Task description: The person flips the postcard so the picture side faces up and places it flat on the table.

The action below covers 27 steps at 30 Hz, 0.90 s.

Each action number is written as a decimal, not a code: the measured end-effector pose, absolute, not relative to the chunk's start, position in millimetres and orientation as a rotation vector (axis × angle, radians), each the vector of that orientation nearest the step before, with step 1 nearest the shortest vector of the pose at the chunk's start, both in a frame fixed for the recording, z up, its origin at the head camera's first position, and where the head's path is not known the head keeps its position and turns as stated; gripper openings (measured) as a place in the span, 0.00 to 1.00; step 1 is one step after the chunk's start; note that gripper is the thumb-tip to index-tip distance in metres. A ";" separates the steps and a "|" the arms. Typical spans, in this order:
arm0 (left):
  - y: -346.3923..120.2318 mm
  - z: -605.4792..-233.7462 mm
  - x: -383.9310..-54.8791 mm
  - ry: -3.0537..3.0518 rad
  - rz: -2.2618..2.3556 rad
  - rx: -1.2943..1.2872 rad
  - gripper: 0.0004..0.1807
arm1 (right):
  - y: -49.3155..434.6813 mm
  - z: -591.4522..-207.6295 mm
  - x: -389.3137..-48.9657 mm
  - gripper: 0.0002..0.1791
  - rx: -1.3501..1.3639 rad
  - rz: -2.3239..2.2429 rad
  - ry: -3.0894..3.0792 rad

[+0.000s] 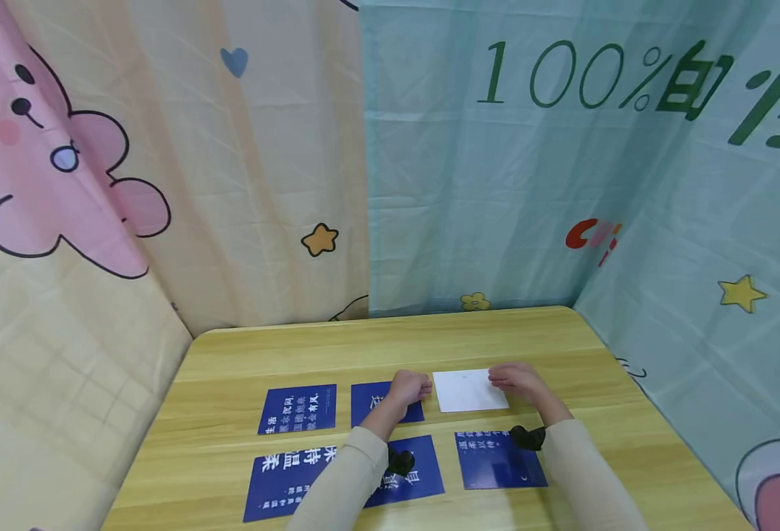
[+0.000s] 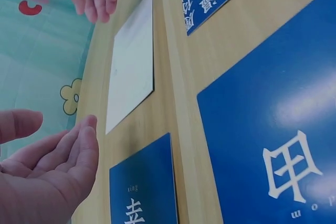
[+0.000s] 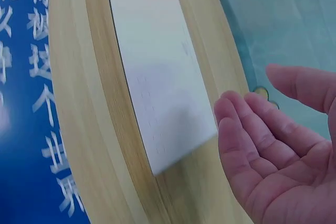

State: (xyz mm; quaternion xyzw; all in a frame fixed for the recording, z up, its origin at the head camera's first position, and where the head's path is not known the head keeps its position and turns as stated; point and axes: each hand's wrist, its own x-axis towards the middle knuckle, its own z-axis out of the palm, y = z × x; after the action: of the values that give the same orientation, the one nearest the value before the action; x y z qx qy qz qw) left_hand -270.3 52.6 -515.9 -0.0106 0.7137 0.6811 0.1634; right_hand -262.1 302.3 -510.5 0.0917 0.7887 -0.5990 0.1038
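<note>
A white card [image 1: 471,391] lies flat on the wooden table between my two hands. My left hand [image 1: 408,389] hovers at its left side, above a blue card with white characters [image 1: 366,402]. In the left wrist view that left hand [image 2: 55,174] has its palm turned up, fingers relaxed and thumb apart, holding nothing. My right hand [image 1: 517,380] is at the white card's right edge. The right wrist view shows the right hand [image 3: 278,150] with loosely bent fingers and nothing in its palm, beside the end of the white card [image 3: 163,72].
Other blue cards lie around: one at the back left [image 1: 299,409], one at the front left [image 1: 283,479], one in the front middle [image 1: 423,461] and one at the front right [image 1: 499,464]. Printed curtains [image 1: 469,184] hang behind the table [image 1: 230,354].
</note>
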 end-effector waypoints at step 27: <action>71.9 -532.1 -274.3 2.042 1.849 -0.007 0.07 | 331.5 -521.2 -254.7 0.21 0.448 -1.570 2.499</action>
State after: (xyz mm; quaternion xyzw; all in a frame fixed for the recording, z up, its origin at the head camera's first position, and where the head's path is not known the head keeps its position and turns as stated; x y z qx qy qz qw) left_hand -274.3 71.9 -532.1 -0.0025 0.7275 0.6586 0.1922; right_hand -254.7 331.5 -521.2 0.1498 0.8346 -0.5243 0.0781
